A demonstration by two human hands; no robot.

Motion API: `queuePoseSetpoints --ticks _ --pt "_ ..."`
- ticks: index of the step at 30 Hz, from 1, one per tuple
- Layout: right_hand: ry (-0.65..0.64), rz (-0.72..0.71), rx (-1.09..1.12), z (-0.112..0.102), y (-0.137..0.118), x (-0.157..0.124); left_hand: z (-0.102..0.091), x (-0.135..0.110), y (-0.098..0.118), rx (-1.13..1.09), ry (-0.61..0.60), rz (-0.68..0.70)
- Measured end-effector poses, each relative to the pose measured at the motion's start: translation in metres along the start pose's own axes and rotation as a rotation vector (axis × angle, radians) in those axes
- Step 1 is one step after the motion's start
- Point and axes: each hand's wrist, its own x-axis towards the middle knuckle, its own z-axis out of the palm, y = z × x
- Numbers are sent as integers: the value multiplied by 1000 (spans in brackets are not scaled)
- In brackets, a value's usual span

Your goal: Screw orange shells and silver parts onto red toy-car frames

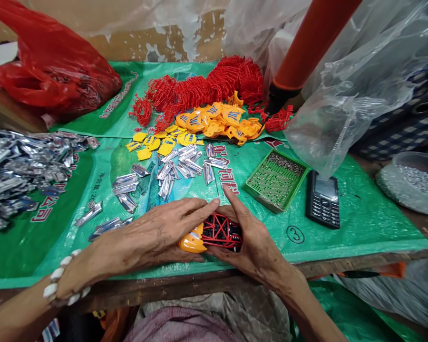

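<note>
A toy car (221,231) with an orange front hood and a red lattice frame over a black body lies between my hands near the table's front edge. My left hand (164,228) is wrapped over its orange end, a bracelet of white beads on the wrist. Around the red and black end curls my right hand (253,237), thumb and fingers on either side. The underside of the car is hidden. Just beyond my hands lie silver foil-like parts (187,164), several yellow pieces (166,145) and a heap of orange hoods (214,118).
Red plastic frames (207,90) are piled at the back. A green tray (276,178) of small screws and a keypad phone (324,199) stand right. An orange-handled tool (306,52) hangs above. More silver parts (24,171) and a red bag (57,61) occupy the left.
</note>
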Motion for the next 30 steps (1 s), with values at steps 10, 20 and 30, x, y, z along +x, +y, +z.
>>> queuePoseSetpoints --ticks 10,20,30 --pt "11 8 -43 1 0 0 -2 9 1 -48 -69 -20" --pt "-1 -29 -45 -1 1 2 3 9 -4 234 -153 -20" --pt "-31 -96 -138 -7 -4 6 8 6 -5 339 -104 29"
